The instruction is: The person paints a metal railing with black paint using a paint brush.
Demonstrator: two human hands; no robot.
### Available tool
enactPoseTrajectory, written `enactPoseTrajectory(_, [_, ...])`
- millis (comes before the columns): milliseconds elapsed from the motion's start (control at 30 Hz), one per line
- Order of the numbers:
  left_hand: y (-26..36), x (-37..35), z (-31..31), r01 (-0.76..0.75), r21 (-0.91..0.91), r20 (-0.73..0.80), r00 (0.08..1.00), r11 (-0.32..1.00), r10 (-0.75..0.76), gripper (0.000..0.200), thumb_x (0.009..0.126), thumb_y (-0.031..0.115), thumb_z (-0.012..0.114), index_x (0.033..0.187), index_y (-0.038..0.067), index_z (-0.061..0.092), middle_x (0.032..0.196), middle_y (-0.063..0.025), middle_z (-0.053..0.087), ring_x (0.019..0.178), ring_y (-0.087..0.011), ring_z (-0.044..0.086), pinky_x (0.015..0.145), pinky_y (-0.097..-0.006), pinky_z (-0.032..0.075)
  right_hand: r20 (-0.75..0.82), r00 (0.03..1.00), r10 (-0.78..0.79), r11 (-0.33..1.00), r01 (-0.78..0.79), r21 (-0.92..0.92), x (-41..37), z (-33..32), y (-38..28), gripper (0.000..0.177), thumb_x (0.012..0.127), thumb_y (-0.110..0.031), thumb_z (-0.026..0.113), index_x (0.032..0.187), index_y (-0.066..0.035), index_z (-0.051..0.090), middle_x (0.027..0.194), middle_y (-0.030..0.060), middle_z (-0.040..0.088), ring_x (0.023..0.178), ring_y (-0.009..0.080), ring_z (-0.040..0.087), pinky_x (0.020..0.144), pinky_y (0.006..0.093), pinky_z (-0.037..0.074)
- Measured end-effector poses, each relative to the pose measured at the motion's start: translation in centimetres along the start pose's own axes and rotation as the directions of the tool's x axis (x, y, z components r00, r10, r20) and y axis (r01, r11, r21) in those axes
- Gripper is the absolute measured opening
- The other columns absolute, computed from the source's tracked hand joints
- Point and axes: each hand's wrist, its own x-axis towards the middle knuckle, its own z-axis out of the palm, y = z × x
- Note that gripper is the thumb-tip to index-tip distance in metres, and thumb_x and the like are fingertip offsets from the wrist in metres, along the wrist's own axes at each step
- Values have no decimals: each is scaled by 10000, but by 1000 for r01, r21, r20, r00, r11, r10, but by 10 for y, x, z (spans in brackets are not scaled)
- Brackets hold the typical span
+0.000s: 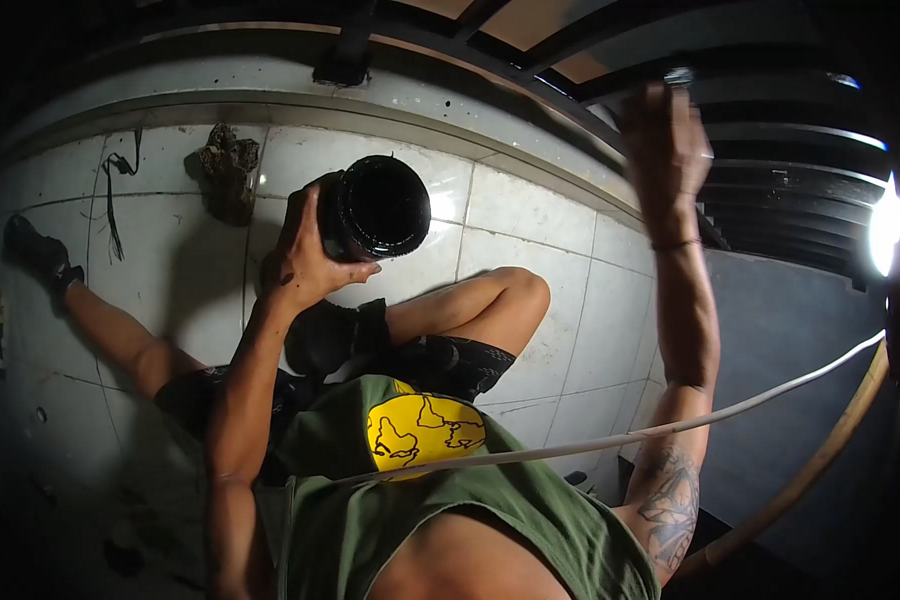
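Observation:
My left hand (305, 255) is wrapped round the side of a black, round, open-topped can (338, 222). Its inside is dark, and I cannot make out what is in it. Raised at the upper right, my right hand (670, 150) is at the black metal railing (760, 120). Its fingers are curled and blurred, and whatever they hold is hidden. A small shiny spot shows on the dark metal just above the fingertips.
White floor tiles (530, 215) lie under my folded legs. A brown crumpled clump (228, 175) and a dark strip (115, 200) are on them. A pale cable (610, 440) crosses before my chest. A bright lamp (885, 230) glares at right, above a bamboo pole (820, 470).

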Motion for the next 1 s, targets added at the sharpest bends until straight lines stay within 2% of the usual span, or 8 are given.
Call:
enactPoseTrajectory(67, [8, 0, -1, 0, -10, 3, 1000, 1000, 0, 1109, 484, 277, 912, 1387, 48, 309, 1309, -193, 435, 1225, -361, 453, 1015, -412, 409, 105, 982, -159, 985, 165, -50, -27, 33, -33, 47, 826, -156, 550, 833, -123, 517, 825, 72, 484, 739, 183, 553, 633, 275, 513])
enactPoseTrajectory(100, [11, 2, -2, -6, -5, 4, 1000, 1000, 6, 1109, 484, 277, 912, 1387, 48, 309, 1309, -193, 435, 1225, -361, 453, 1015, -412, 409, -18, 997, -74, 982, 76, 175, -28, 38, -47, 71, 820, -155, 564, 856, -104, 530, 866, 110, 511, 757, 204, 578, 599, 310, 523])
enactPoseTrajectory(133, [13, 3, -3, 0, -17, 3, 1000, 1000, 0, 1104, 488, 269, 912, 1385, 46, 308, 1302, -190, 439, 1224, -353, 457, 1017, -405, 407, 138, 990, -16, 893, -48, 448, -26, 35, -59, 105, 812, -154, 575, 878, -82, 535, 875, 130, 538, 755, 236, 602, 582, 354, 530])
enactPoseTrajectory(300, [23, 2, -8, -55, -89, -10, 998, 995, 54, 1101, 499, 237, 913, 1388, 43, 294, 1283, -179, 455, 1221, -323, 465, 1025, -387, 396, 201, 953, 227, 572, -297, 765, -30, 62, -60, 181, 760, -150, 661, 861, -83, 526, 819, 116, 569, 731, 287, 638, 592, 382, 532])
enactPoseTrajectory(533, [29, 2, -11, -6, -65, 42, 999, 998, 9, 1128, 517, 234, 912, 1408, 29, 252, 1310, -192, 444, 1244, -310, 444, 1051, -391, 371, -284, 924, 256, 850, -75, 521, 25, 31, 36, 84, 791, -65, 668, 784, -75, 585, 784, 32, 564, 699, 209, 596, 584, 284, 518])
enactPoseTrajectory(633, [25, -2, -7, -4, -56, 46, 999, 998, 6, 1147, 517, 251, 912, 1413, 15, 236, 1332, -203, 426, 1265, -323, 425, 1064, -394, 356, -263, 932, 249, 794, -42, 606, 15, 56, 25, 180, 758, -98, 691, 817, -91, 521, 723, 85, 500, 645, 279, 586, 550, 363, 497])
enactPoseTrajectory(767, [27, -1, -10, -18, -23, 38, 999, 1000, 19, 1172, 509, 271, 913, 1420, 11, 225, 1355, -213, 404, 1286, -344, 403, 1080, -399, 336, 129, 734, 667, 348, -460, 817, 3, 13, -9, 134, 775, -103, 700, 757, -64, 573, 643, 78, 602, 572, 240, 620, 530, 302, 482])
enactPoseTrajectory(1000, [23, -4, -12, 22, -4, 47, 999, 1000, -22, 1164, 515, 265, 912, 1423, 19, 227, 1363, -208, 407, 1289, -336, 406, 1079, -396, 341, 156, 793, 588, 319, -405, 857, -20, -11, -67, 98, 745, -24, 674, 802, -48, 599, 749, 112, 616, 611, 291, 608, 564, 323, 485])
